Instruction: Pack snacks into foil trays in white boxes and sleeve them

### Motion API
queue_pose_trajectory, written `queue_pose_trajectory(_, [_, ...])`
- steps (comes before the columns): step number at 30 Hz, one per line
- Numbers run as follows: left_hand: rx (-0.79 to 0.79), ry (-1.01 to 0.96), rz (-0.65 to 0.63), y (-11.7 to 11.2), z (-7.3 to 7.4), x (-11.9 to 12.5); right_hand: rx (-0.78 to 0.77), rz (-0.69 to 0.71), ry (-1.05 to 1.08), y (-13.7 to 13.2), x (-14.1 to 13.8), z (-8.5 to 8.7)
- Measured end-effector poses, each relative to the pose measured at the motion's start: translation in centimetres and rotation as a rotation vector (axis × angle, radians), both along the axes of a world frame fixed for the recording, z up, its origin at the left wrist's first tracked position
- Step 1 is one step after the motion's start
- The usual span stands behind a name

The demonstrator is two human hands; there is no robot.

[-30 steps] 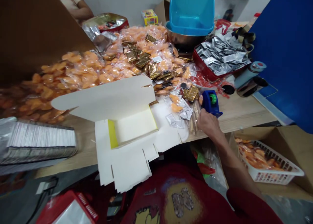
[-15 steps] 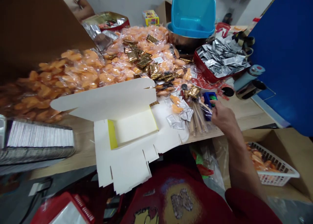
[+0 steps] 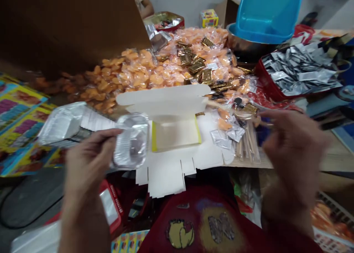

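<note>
My left hand (image 3: 95, 153) pinches the edge of a shallow aluminium foil tray (image 3: 131, 142), holding it just left of an unfolded white cardboard box (image 3: 177, 137) with yellow inner edges. On the right, my right hand (image 3: 293, 146) is blurred by motion, with its fingers closed. A thin pale wooden stick (image 3: 229, 109) seems to reach from its fingertips leftward over the table. Below that hand lie several wrapped wooden sticks (image 3: 249, 142). Between them and the box are silver sachets (image 3: 224, 137) and small orange pieces in clear wrap.
Behind the box spreads a heap of wrapped orange pieces (image 3: 141, 68) with gold sachets (image 3: 196, 65). A red tin (image 3: 261, 79) of silver sachets and a blue basin (image 3: 268, 13) stand back right. More foil trays (image 3: 65, 122) and printed boxes (image 3: 24, 124) are at left.
My left hand has come into view with a foil tray. My right hand has lifted from the blue tape dispenser, toward me. The view has turned left.
</note>
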State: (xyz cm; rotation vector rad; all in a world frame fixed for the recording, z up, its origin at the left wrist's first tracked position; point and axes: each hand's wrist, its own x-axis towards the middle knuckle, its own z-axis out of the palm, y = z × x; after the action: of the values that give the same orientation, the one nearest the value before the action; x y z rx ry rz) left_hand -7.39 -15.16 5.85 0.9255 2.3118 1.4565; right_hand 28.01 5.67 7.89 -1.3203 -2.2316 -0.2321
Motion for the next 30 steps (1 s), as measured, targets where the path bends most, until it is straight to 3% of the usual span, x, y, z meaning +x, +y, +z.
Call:
queue_pose_trajectory(2, [0.026, -0.085, -0.018, 1.3, -1.8, 0.6, -0.235, 0.239, -0.051, -0.5, -5.0, -2.8])
queue_pose_trajectory(6, [0.026, -0.076, -0.042, 4.6, -6.0, 1.4, -0.446, 0.315, -0.149, -1.6, -13.8, -9.1])
queue_pose_trajectory(8, [-0.031, 0.052, -0.085, 5.8, -7.6, 1.3, -0.482, 0.364, -0.17, -1.9, -15.8, -11.3])
queue_pose_trajectory(10, [-0.114, 0.242, -0.138, 6.7, -8.7, 1.2, -0.488, 0.444, -0.211, -2.0, -16.3, -12.5])
queue_pose_trajectory(13, [-0.303, 0.543, -0.156, 7.8, -9.9, 1.1, -0.499, 0.58, -0.251, -1.3, -15.3, -12.5])
queue_pose_trajectory(16, [-0.459, 0.738, -0.193, 8.4, -10.9, 1.2, -0.513, 0.654, -0.174, 0.5, -12.9, -11.0])
queue_pose_trajectory(19, [-0.457, 0.78, -0.202, 7.9, -10.9, 1.5, -0.413, 0.421, -0.104, 3.5, -8.9, -9.4])
queue_pose_trajectory(22, [-0.373, 0.799, -0.169, 6.7, -10.0, 1.8, -0.353, 0.11, -0.23, 7.1, -4.2, -9.0])
queue_pose_trajectory(24, [-0.353, 0.867, -0.288, 5.8, -9.5, 2.1, -0.36, 0.017, -0.37, 9.3, -1.4, -9.5])
queue_pose_trajectory(26, [-0.37, 0.932, -0.495, 5.4, -9.8, 2.4, -0.359, 0.006, -0.468, 11.1, 0.6, -10.1])
queue_pose_trajectory(28, [-0.41, 0.954, -0.68, 5.5, -10.7, 2.7, -0.355, 0.03, -0.5, 12.4, 1.8, -10.3])
queue_pose_trajectory(30, [-0.452, 0.952, -0.754, 6.1, -11.8, 3.1, -0.411, 0.081, -0.508, 13.2, 2.1, -9.8])
